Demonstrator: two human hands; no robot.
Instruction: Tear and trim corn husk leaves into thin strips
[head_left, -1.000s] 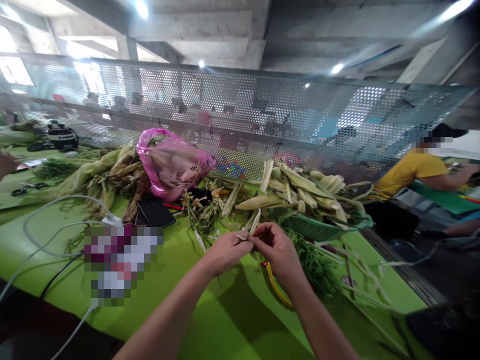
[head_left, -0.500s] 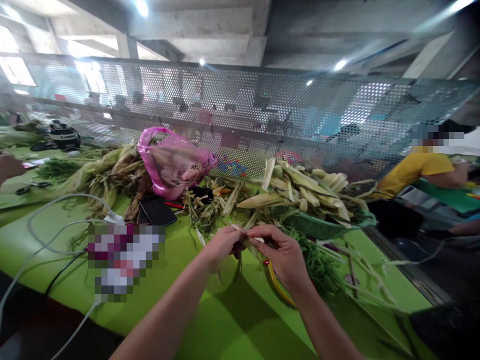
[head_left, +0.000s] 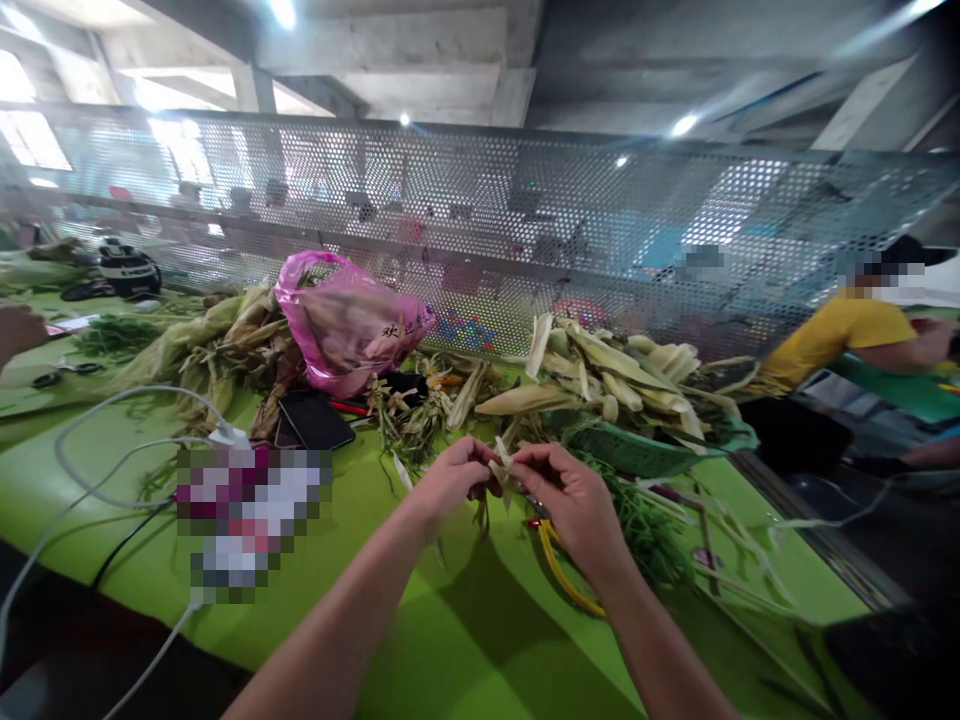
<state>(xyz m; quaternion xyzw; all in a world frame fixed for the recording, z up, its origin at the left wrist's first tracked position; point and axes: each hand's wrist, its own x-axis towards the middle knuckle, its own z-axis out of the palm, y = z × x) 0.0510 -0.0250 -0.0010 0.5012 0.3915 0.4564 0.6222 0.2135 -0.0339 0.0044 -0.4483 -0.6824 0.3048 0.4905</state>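
Observation:
Both hands meet over the green table (head_left: 352,590), working a pale strip of corn husk (head_left: 501,462). My left hand (head_left: 459,474) pinches the strip from the left, its fingers curled and partly hidden. From the right, my right hand (head_left: 564,488) grips it between thumb and fingers. Thin strands dangle below the left hand. Under the right hand lies a yellow-handled tool (head_left: 561,578) with a red part near its top. Just beyond, a green basket (head_left: 645,455) is heaped with dry corn husks (head_left: 600,375).
A pink plastic bag (head_left: 352,325) stands at the back beside more husks (head_left: 232,340). Phones (head_left: 319,420), a power strip with cables (head_left: 225,480) and scissors (head_left: 64,372) lie left. Green sprigs (head_left: 652,530) lie right. A perforated metal screen (head_left: 480,220) closes the back; a person in yellow (head_left: 847,330) sits right.
The husk strip now stands up between my fingertips, where it lay flatter before. My hands have shifted slightly. The person in yellow has moved a little to the right.

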